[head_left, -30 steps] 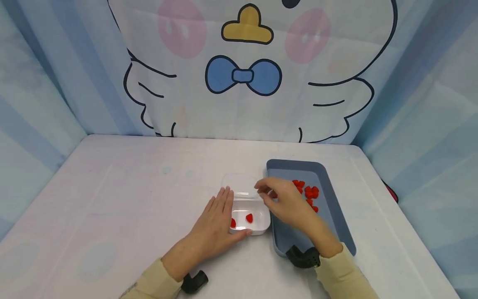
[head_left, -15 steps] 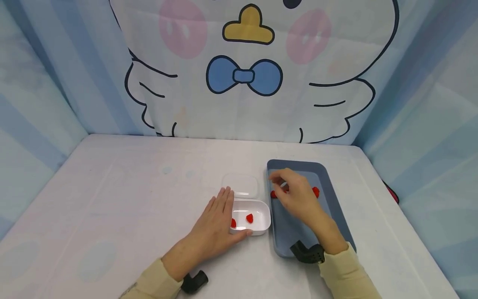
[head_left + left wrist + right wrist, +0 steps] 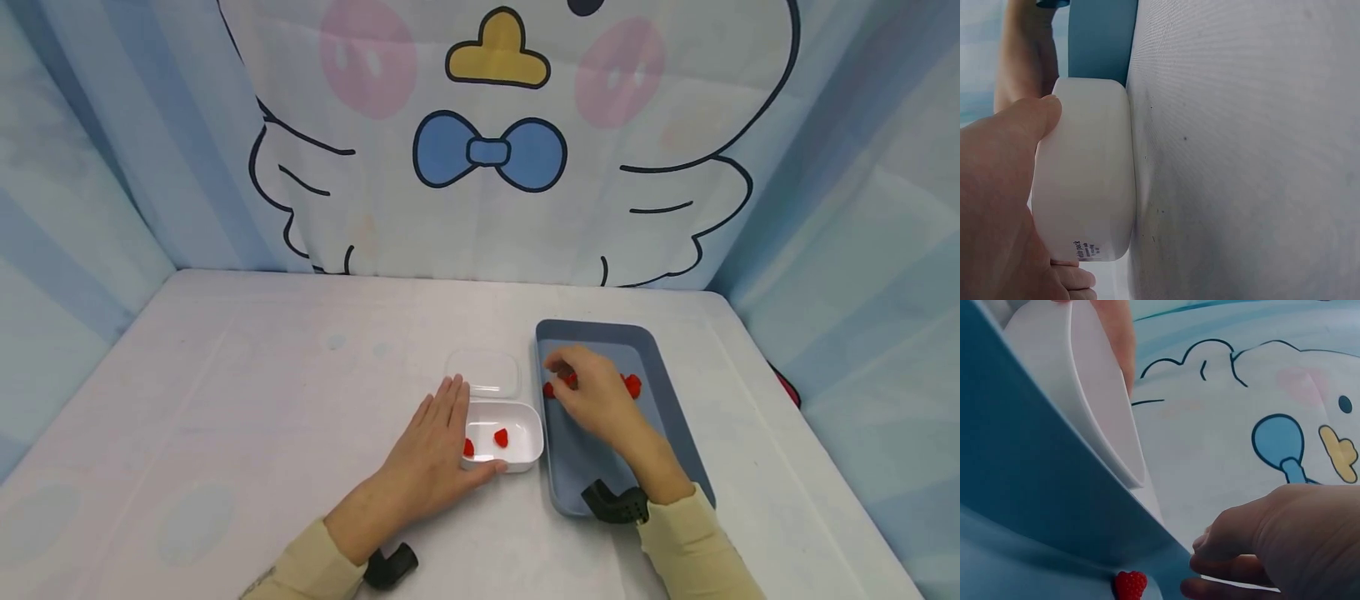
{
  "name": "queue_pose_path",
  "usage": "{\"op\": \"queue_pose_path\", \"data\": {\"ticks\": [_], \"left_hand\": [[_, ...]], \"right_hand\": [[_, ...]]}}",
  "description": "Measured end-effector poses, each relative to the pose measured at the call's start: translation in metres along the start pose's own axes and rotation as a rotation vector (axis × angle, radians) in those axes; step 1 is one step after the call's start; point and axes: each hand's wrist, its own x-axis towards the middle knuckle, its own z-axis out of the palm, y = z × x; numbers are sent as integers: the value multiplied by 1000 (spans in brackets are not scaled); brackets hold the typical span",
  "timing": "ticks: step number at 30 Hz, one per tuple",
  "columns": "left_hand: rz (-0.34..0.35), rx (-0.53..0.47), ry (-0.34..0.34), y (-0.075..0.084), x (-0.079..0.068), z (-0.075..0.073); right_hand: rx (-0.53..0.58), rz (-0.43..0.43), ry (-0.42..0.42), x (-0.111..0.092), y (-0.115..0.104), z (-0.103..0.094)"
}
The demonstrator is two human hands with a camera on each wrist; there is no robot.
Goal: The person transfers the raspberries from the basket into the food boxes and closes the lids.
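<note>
Small red raspberries, one of them (image 3: 501,437) in full sight, lie in a white plastic box (image 3: 528,454) in the head view. My left hand (image 3: 423,454) rests along the box's left end with straight fingers. Its thumb (image 3: 1047,115) lies at the near wall in the left wrist view. Over the blue-grey tray (image 3: 581,467) my right hand (image 3: 600,404) hangs with loosely bent fingers, its fingertips close above several raspberries (image 3: 632,386); the hand hides some of them. One raspberry (image 3: 1130,585) sits in the tray near these fingers in the right wrist view.
A clear plastic lid (image 3: 483,372) lies just behind the white box. The tray stands against the box's right side on the white-covered table (image 3: 262,400). Printed curtains (image 3: 487,225) close off the back and sides.
My right hand has drawn back from above the clear lid to the right, over the raspberries in the tray, and dipped slightly. My left hand and the box have stayed in place.
</note>
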Motion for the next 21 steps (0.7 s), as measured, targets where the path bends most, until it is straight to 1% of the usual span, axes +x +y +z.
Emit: {"op": "queue_pose_path", "data": {"ticks": [10,16,21], "left_hand": [[13,2,13,0,0,-1],[13,4,24,-1,0,-1],[6,-6,7,0,0,-1]], "right_hand": [[-6,65,-93,-1,2,1],[-39,70,-150,0,2,1],[-59,83,-173,-1,2,2]]}}
